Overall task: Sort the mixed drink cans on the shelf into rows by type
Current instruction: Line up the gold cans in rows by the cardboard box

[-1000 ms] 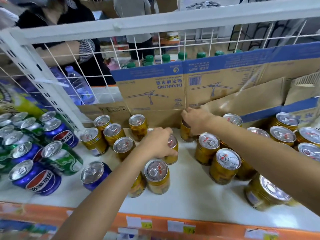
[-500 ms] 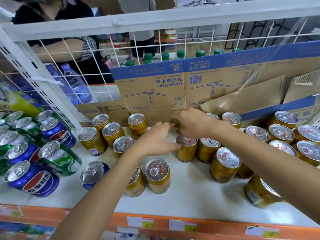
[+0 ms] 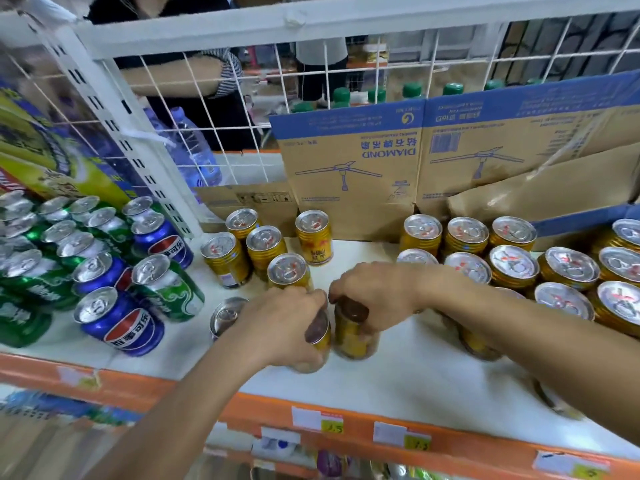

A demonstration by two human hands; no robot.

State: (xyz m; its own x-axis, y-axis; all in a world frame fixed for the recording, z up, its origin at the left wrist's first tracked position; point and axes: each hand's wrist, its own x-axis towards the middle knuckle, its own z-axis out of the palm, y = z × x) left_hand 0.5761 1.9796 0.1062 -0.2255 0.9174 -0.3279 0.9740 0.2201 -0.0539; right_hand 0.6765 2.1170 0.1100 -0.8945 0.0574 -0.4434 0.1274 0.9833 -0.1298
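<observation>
Hands both gripping: L hand [image 3: 284, 327] wraps gold can [image 3: 321, 341]; R hand [image 3: 375, 292] clamps 2nd can [image 3: 353, 341] from above. Cans side by side, shelf [image 3: 415, 368] front-centre; blue cans [image 3: 117, 320] to left.

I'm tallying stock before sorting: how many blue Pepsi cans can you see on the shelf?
3, all at left: the front blue can, the middle blue can, the back blue can beside the white upright. A half-hidden can behind the left forearm may be a fourth.

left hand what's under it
A gold can, gripped from above by the left hand. The hand covers most of it; only a blurred strip of the can shows.
</observation>
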